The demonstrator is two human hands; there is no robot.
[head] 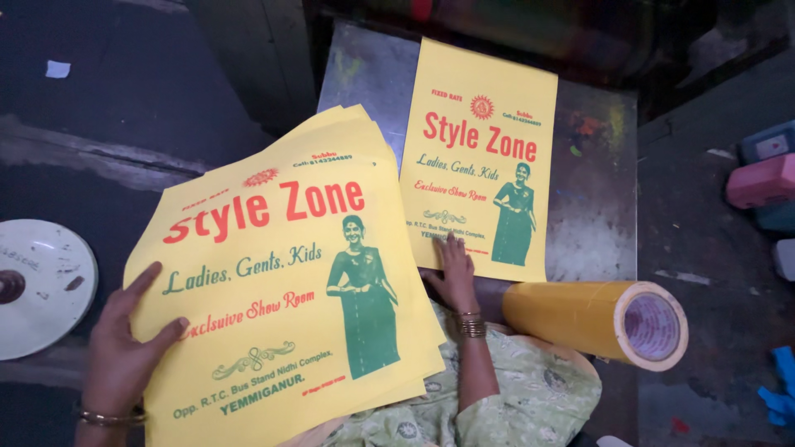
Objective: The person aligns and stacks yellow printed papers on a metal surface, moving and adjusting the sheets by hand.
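Note:
My left hand point(124, 348) grips the left edge of a stack of yellow printed bags point(290, 281), thumb on top, holding it tilted over my lap. Each bag carries red and green print and a green figure. My right hand point(454, 269) lies flat, fingers spread, on the lower edge of a single yellow printed bag point(480, 157) that lies on a grey metal plate point(592, 207). Bangles circle both wrists.
A yellow roll of tape point(596, 319) lies on its side by my right forearm. A white round disc point(41, 285) sits at the left. Pink and blue blocks point(762, 178) stand at the right edge. Dark machinery rises behind the plate.

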